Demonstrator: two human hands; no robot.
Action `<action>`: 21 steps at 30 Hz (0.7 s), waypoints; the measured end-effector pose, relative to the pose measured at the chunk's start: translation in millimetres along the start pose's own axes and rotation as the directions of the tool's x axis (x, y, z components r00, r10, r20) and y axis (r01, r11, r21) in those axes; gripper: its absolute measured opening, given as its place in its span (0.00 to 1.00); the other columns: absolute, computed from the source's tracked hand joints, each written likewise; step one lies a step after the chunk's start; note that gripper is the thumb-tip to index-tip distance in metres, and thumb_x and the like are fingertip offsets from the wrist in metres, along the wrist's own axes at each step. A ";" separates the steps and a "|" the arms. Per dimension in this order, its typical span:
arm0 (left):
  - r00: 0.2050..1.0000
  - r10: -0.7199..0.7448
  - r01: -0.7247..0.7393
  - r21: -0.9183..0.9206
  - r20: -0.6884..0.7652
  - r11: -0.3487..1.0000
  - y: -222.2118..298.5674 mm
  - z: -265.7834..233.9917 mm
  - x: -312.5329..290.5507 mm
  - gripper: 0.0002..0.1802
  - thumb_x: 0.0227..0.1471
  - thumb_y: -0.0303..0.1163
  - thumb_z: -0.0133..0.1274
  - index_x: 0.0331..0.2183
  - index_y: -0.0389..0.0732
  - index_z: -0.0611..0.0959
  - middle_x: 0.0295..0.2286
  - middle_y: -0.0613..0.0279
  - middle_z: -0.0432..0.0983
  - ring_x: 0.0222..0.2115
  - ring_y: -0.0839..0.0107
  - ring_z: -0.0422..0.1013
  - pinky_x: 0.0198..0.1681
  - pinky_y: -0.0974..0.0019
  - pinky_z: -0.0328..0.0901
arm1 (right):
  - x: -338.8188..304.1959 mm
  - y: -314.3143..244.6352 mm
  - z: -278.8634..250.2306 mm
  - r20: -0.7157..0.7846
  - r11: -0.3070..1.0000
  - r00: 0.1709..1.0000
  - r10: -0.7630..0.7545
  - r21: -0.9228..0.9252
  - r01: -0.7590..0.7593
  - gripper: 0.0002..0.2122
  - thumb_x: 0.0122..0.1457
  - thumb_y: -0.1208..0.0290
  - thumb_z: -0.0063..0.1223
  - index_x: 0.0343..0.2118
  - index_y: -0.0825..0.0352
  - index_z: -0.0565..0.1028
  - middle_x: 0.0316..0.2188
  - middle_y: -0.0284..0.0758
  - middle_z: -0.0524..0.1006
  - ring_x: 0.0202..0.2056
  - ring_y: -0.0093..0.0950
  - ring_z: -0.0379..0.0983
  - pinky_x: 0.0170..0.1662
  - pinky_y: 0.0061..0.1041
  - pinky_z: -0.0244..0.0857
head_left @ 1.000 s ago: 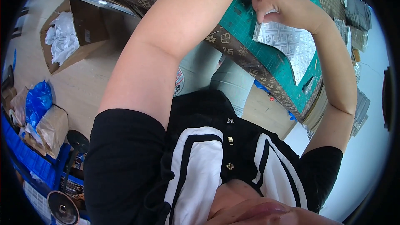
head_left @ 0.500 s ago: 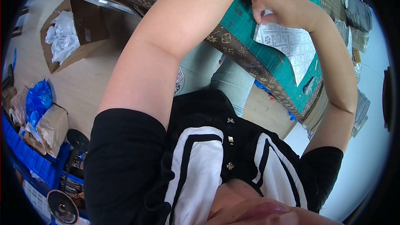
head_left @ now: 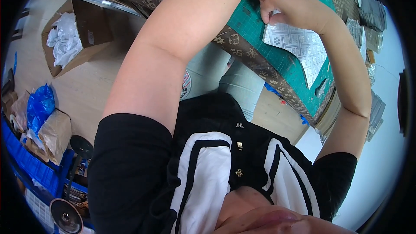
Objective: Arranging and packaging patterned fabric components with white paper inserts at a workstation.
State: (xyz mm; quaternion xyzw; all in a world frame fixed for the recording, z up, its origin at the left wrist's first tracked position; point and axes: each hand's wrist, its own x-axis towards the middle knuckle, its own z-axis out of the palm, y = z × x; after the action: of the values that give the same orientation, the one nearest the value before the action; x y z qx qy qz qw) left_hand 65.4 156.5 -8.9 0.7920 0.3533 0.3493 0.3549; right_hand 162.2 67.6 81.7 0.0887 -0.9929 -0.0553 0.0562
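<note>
My right hand (head_left: 286, 6) is at the upper right, bent over a white and grey patterned sheet (head_left: 299, 45). Its thumb and forefinger are pinched at the sheet's near left corner. This sheet, which looks like paper or fabric, lies on a green cutting mat (head_left: 255, 39), its lower edge curving and slightly raised. My left forearm (head_left: 195, 17) reaches across to the top edge of the picture, where the left hand is cut off. A small dark tool (head_left: 320, 88), its kind unclear, rests on the mat near the sheet's lower tip.
The mat sits on a table with a brown patterned cover (head_left: 247, 54). Stacks of flat grey packets (head_left: 373, 15) stand past my right arm. At left on the floor are a cardboard box (head_left: 93, 39) with white plastic inside, a blue bag (head_left: 41, 103) and a blue crate (head_left: 30, 154).
My right hand has shifted very slightly left, still pinching the sheet's corner. The sheet and left arm look nearly the same.
</note>
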 end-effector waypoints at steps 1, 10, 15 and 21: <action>1.000 0.001 -0.001 0.000 0.003 1.000 0.2 0.8 1.0 0.25 0.56 0.21 0.45 0.55 0.39 0.80 0.51 0.41 0.77 0.53 0.48 0.73 0.58 0.55 0.66 | -3.6 -0.2 -1.5 0.002 1.000 1.000 0.003 -0.001 -0.003 0.05 0.53 0.72 0.63 0.34 0.60 0.85 0.33 0.33 0.83 0.40 0.33 0.77 0.54 0.40 0.60; 1.000 -0.006 0.006 -0.006 0.000 1.000 0.5 -3.7 -4.2 0.25 0.57 0.22 0.44 0.55 0.39 0.79 0.52 0.41 0.76 0.53 0.48 0.73 0.58 0.54 0.66 | 18.5 0.2 -18.9 0.719 0.696 0.646 0.258 0.326 -0.640 0.03 0.53 0.71 0.62 0.31 0.58 0.84 0.31 0.29 0.80 0.41 0.32 0.73 0.57 0.40 0.53; 1.000 -0.011 0.011 -0.007 -0.003 1.000 2.3 -5.2 -6.4 0.24 0.58 0.23 0.45 0.56 0.38 0.79 0.52 0.41 0.76 0.53 0.48 0.73 0.58 0.53 0.66 | 14.3 -2.7 -20.5 0.691 0.722 0.668 0.275 0.310 -0.618 0.02 0.53 0.71 0.61 0.29 0.58 0.82 0.31 0.29 0.79 0.42 0.32 0.73 0.58 0.40 0.53; 0.999 -0.028 0.028 -0.009 0.038 1.000 2.2 -3.4 -4.2 0.23 0.59 0.24 0.45 0.56 0.39 0.78 0.51 0.41 0.77 0.53 0.48 0.73 0.57 0.53 0.67 | 26.5 -4.5 -25.7 0.778 0.691 0.549 0.305 0.216 -0.690 0.01 0.53 0.72 0.62 0.29 0.58 0.81 0.30 0.28 0.78 0.43 0.32 0.72 0.59 0.39 0.52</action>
State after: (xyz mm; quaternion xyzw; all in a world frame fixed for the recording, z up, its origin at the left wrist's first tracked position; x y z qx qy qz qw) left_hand 61.3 153.1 -6.7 0.7918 0.3561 0.3306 0.3701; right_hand 140.2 55.7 109.2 -0.2252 -0.8965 0.1943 -0.3284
